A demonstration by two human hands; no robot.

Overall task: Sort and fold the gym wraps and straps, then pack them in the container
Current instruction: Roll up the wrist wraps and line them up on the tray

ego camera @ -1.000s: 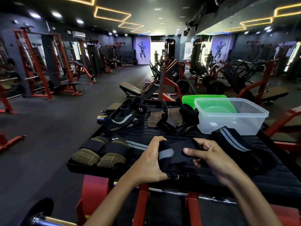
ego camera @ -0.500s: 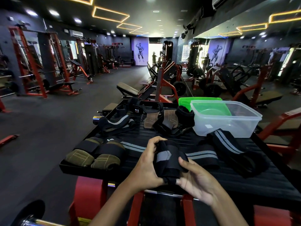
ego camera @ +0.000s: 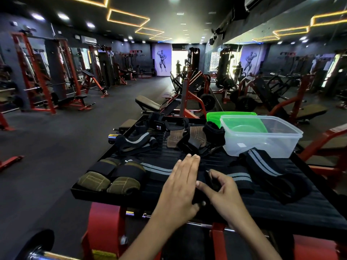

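A black wrap with grey stripes (ego camera: pixel 237 177) lies across the black ribbed platform (ego camera: pixel 281 209) in front of me. My left hand (ego camera: pixel 180 184) lies flat on its folded part, fingers straight and together. My right hand (ego camera: pixel 219 190) pinches the folded black end beside it between thumb and index finger. A second striped black wrap (ego camera: pixel 262 166) lies to the right. The clear plastic container (ego camera: pixel 262 143) stands at the back right, with a green lid (ego camera: pixel 231 115) behind it.
Two olive-and-black padded wraps (ego camera: pixel 109 179) sit at the platform's front left. Black straps (ego camera: pixel 135 141) and brown leather grips (ego camera: pixel 187 137) lie at the back. Red machine frames and a barbell end (ego camera: pixel 33 250) stand below; gym benches lie beyond.
The folded wrap went from being held upright in both hands down onto the platform. My left hand opened and now presses it flat; my right hand moved onto its end.
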